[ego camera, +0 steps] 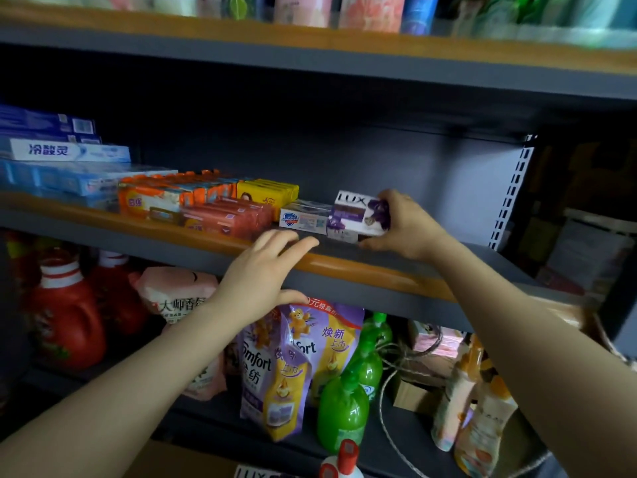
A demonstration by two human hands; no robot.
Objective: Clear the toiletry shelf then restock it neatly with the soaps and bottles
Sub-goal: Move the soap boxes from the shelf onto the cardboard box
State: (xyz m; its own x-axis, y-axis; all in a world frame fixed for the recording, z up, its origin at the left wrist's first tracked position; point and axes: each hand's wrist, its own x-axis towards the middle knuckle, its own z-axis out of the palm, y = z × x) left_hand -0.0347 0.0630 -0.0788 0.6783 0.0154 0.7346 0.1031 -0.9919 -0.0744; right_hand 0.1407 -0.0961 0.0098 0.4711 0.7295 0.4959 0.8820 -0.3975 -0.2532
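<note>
My right hand (405, 225) grips a white and purple Lux soap box (358, 210) over the middle shelf (344, 263), above another Lux box (341, 233) lying flat. Beside it to the left lies a white Safeguard soap box (303, 219). Further left sit red soap packs (227, 213), yellow soap boxes (269, 193) and orange soap bars (162, 194). My left hand (265, 274) rests with straight fingers on the shelf's orange front edge, holding nothing.
Blue toothpaste boxes (65, 153) are stacked at the shelf's far left. The shelf's right half is bare. Below stand red detergent jugs (65, 312), Comfort refill pouches (293, 367), green bottles (344, 408) and orange bottles (475, 408). Rolls line the top shelf (310, 46).
</note>
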